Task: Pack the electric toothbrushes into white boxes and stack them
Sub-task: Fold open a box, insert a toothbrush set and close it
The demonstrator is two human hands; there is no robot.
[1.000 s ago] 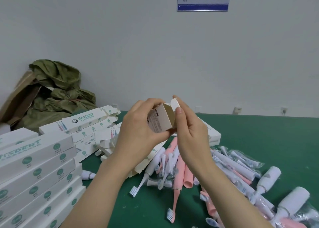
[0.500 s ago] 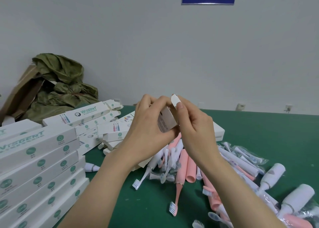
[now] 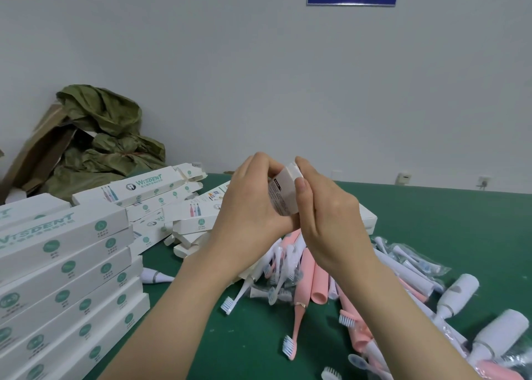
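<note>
I hold a white toothbrush box (image 3: 283, 196) end-on above the green table (image 3: 449, 224). My left hand (image 3: 253, 204) grips its body from the left. My right hand (image 3: 325, 221) holds it from the right, with the thumb pressing the end flap down. Below my hands lies a heap of pink and white toothbrushes and brush heads (image 3: 299, 279). A tall stack of packed white boxes (image 3: 66, 287) stands at the near left.
Loose white boxes (image 3: 155, 195) with open flaps lie behind the stack. White handles (image 3: 457, 296) and bagged brush heads (image 3: 403, 258) are scattered at the right. A crumpled green bag (image 3: 100, 137) and brown cardboard lean on the wall at the far left.
The end flap stood open a second ago; my right thumb has folded it down onto the box's end. The box sits a little higher in view.
</note>
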